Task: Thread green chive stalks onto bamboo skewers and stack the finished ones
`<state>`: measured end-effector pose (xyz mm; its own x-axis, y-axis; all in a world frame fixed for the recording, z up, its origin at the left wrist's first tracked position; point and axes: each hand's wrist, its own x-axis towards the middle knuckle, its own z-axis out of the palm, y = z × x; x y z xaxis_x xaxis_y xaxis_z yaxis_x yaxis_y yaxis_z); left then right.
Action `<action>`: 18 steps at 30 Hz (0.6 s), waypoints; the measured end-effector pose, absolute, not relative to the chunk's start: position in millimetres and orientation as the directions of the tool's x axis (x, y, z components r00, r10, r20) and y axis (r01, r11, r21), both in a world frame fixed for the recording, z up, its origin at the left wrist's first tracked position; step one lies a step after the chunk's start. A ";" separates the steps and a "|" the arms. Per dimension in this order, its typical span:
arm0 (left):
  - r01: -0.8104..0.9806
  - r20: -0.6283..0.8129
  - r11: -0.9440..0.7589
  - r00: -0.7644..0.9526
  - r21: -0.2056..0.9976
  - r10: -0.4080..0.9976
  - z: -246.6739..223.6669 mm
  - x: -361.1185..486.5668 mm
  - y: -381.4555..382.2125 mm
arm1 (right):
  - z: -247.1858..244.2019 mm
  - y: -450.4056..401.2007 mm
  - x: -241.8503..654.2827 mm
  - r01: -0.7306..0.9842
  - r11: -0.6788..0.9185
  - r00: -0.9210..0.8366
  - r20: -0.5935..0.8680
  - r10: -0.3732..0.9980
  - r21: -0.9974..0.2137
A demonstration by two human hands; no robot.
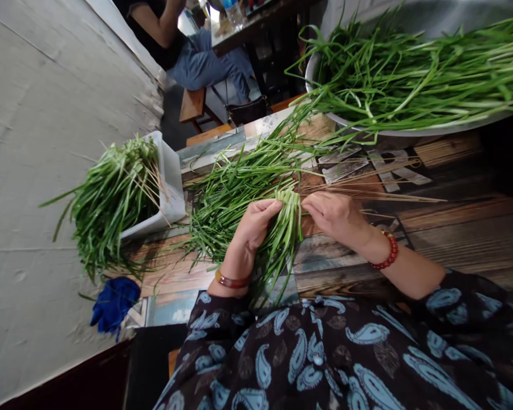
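Observation:
A small bunch of green chives (287, 219) fans down between my two hands, its pale ends at the top. My left hand (256, 224) pinches the bunch near its pale ends from the left. At the right edge of the same ends, my right hand (331, 212) has its fingers pressed together; whether it holds a stem or a stick is hidden. Loose chives (235, 182) lie spread on the table behind and left of my left hand. Several thin wooden sticks (380, 196) lie on the table beyond my right hand.
A white plastic box (171, 182) at the left holds chives with sticks through them. A blue cloth item (116, 302) lies by the wall. At the back right, a large metal basin (346, 123) is heaped with long chives. A seated person (205, 60) is at another table behind.

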<state>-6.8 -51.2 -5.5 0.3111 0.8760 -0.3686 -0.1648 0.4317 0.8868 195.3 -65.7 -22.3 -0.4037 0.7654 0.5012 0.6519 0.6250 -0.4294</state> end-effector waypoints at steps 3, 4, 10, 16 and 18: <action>-0.170 -0.359 0.423 0.313 0.890 0.879 -4.3 -3.7 -52.7 | -20.7 -66.0 193.9 0.644 0.625 -0.409 0.492 0.769 -0.442; -0.168 -0.353 0.417 0.313 0.893 0.882 -3.4 -2.9 -53.3 | -20.0 -65.9 193.9 0.641 0.624 -0.408 0.491 0.770 -0.446; -0.088 -0.354 0.421 0.403 0.903 0.844 0.6 -1.7 -57.1 | -17.3 -63.2 201.0 0.599 0.638 -0.418 0.491 0.764 -0.483; -0.088 -0.350 0.417 0.406 0.904 0.844 1.4 -6.5 -56.6 | -13.6 -60.4 211.4 0.552 0.617 -0.422 0.449 0.787 -0.561; -0.096 -0.346 0.418 0.412 0.904 0.843 0.7 -6.8 -56.4 | -12.3 -61.1 211.7 0.565 0.618 -0.439 0.435 0.786 -0.547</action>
<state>-6.8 -56.4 0.7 0.4119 0.8431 -0.3458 -0.0962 0.4175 0.9036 211.7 -61.1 -12.3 -0.4391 0.7859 0.4353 0.5648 0.6183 -0.5465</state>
